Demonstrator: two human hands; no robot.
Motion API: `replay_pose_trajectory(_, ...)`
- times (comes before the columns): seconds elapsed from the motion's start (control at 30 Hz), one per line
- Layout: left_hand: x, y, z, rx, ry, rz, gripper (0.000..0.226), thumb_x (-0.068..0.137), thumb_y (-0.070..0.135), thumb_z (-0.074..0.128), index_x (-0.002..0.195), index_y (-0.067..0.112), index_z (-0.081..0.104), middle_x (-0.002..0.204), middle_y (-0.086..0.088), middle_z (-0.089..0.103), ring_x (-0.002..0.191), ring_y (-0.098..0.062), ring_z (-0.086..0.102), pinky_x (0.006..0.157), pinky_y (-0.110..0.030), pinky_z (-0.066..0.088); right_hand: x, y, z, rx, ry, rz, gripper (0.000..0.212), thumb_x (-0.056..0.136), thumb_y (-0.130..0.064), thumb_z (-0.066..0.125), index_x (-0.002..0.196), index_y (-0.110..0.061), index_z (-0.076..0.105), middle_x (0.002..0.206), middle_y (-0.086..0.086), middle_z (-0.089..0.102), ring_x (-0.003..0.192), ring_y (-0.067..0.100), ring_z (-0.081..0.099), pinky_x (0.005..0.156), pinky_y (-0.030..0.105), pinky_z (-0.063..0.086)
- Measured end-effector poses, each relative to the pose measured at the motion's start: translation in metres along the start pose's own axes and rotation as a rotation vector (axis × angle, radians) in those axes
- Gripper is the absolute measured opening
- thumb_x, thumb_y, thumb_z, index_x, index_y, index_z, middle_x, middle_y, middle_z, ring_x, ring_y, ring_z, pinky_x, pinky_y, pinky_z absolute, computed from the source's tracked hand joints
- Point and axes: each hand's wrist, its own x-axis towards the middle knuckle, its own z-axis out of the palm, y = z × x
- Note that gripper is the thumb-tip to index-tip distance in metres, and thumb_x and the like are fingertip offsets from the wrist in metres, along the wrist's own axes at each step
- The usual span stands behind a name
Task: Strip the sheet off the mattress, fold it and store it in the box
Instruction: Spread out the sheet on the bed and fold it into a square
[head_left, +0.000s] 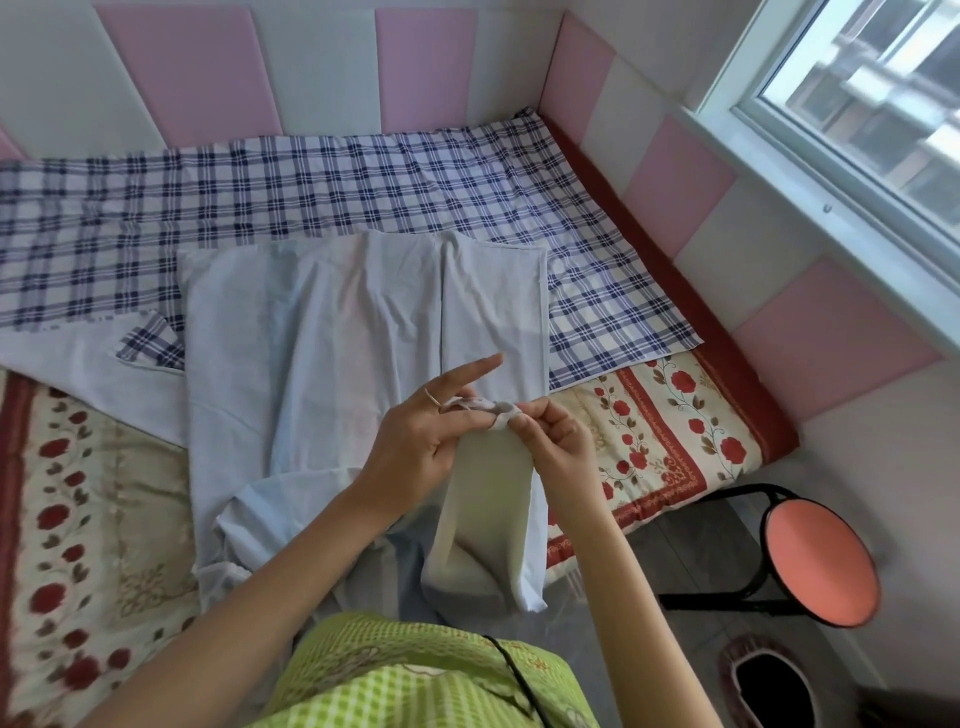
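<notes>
A pale blue-white sheet (332, 332) lies partly folded across the middle of the mattress (670, 436), its near end hanging over the front edge. Both hands hold the sheet's gathered corners together above the mattress edge. My left hand (421, 441) pinches the bunched cloth with its index finger pointing out straight. My right hand (556, 436) pinches the same bunch from the right. A strip of the sheet hangs down from my hands toward my body. A blue plaid cloth (311, 192) covers the far half of the mattress. No box is in view.
The floral red-and-cream mattress sits against pink and white padded wall panels (426, 67). A round stool with an orange seat (821, 561) stands at the right of the bed. A window (872, 104) is at the upper right. A slipper (769, 686) lies on the floor.
</notes>
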Motion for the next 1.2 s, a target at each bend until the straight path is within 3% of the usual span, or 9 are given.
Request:
replay_pose_trajectory(0.13,-0.004,0.005,0.001,0.217,-0.097,0.031,0.045,0.087,0.0,0.041,0.125,0.015,0.061,0.147,-0.003,0.039,0.094,-0.018,0.056,0.066,-0.026,0.055,-0.005,-0.003,-0.001,-0.035,0.017,-0.029,0.009,0.09,-0.005,0.055,0.083,-0.007,0.06,0.068,-0.007,0.067,0.065,0.002,0.06,0.062,0.014,0.048)
replay_pose_trajectory(0.27,-0.009,0.008,0.006,0.214,-0.183,0.022,0.05,0.091,0.003,0.034,0.139,0.016,0.045,0.153,0.002,0.028,0.104,-0.018,0.055,0.072,-0.03,0.056,-0.012,-0.004,-0.002,-0.018,0.042,-0.037,0.008,0.085,-0.017,0.057,0.081,-0.009,0.059,0.065,-0.009,0.064,0.06,0.001,0.057,0.057,0.014,0.046)
replay_pose_trajectory(0.43,-0.011,0.03,0.01,-0.214,-0.132,-0.263,0.058,0.086,-0.011,0.04,0.136,0.018,0.048,0.144,0.009,0.043,0.131,-0.004,0.041,0.108,-0.022,0.034,-0.018,-0.007,-0.002,0.008,0.046,-0.011,0.008,0.08,-0.023,0.061,0.078,-0.014,0.062,0.066,-0.006,0.063,0.062,0.005,0.056,0.058,0.017,0.048)
replay_pose_trajectory(0.53,-0.01,0.045,0.006,-0.404,-0.077,-0.438,0.05,0.086,-0.015,0.043,0.123,0.014,0.059,0.126,0.005,0.059,0.098,0.007,0.057,0.083,-0.006,0.041,-0.021,-0.005,-0.001,-0.02,0.042,-0.014,0.01,0.081,-0.022,0.067,0.072,-0.027,0.067,0.067,-0.002,0.061,0.063,0.009,0.054,0.06,0.021,0.046)
replay_pose_trajectory(0.6,-0.009,0.05,0.003,-0.44,-0.012,-0.504,0.043,0.085,-0.011,0.05,0.116,0.015,0.064,0.108,0.007,0.066,0.08,0.004,0.06,0.069,-0.009,0.043,-0.025,-0.004,0.0,-0.095,0.038,-0.048,0.01,0.085,-0.02,0.069,0.078,-0.026,0.066,0.069,0.002,0.059,0.065,0.013,0.052,0.06,0.023,0.045)
replay_pose_trajectory(0.8,-0.019,0.051,0.001,-0.334,0.14,-0.572,0.035,0.08,0.005,0.071,0.107,0.026,0.062,0.093,0.009,0.068,0.083,-0.009,0.064,0.072,-0.02,0.052,-0.035,-0.009,0.006,-0.212,0.074,-0.158,0.014,0.088,0.0,0.06,0.088,-0.013,0.059,0.062,-0.013,0.062,0.059,0.0,0.054,0.058,0.014,0.046)
replay_pose_trajectory(1.0,-0.027,0.056,-0.003,-0.272,0.122,-0.517,0.022,0.081,0.007,0.07,0.097,0.022,0.066,0.09,0.01,0.07,0.08,-0.012,0.066,0.07,-0.028,0.056,-0.039,-0.015,0.007,-0.413,-0.004,-0.168,0.015,0.083,-0.002,0.068,0.086,-0.017,0.068,0.074,-0.01,0.071,0.071,0.006,0.065,0.068,0.022,0.054)
replay_pose_trajectory(1.1,-0.029,0.06,-0.002,-0.22,0.192,-0.473,0.021,0.082,0.011,0.07,0.096,0.02,0.057,0.087,0.011,0.065,0.079,-0.008,0.064,0.072,-0.021,0.053,-0.042,-0.017,0.011,-0.528,0.03,-0.316,0.012,0.087,-0.003,0.065,0.087,-0.015,0.064,0.071,-0.017,0.064,0.064,0.001,0.058,0.059,0.014,0.045)
replay_pose_trajectory(1.2,-0.028,0.057,0.0,-0.071,0.088,-0.421,0.028,0.084,0.02,0.064,0.1,0.027,0.042,0.08,0.019,0.055,0.07,-0.002,0.058,0.06,-0.011,0.044,-0.047,-0.018,0.019,-0.48,0.041,-0.343,0.014,0.091,-0.006,0.056,0.089,-0.019,0.056,0.069,-0.015,0.057,0.06,0.001,0.049,0.055,0.017,0.039)
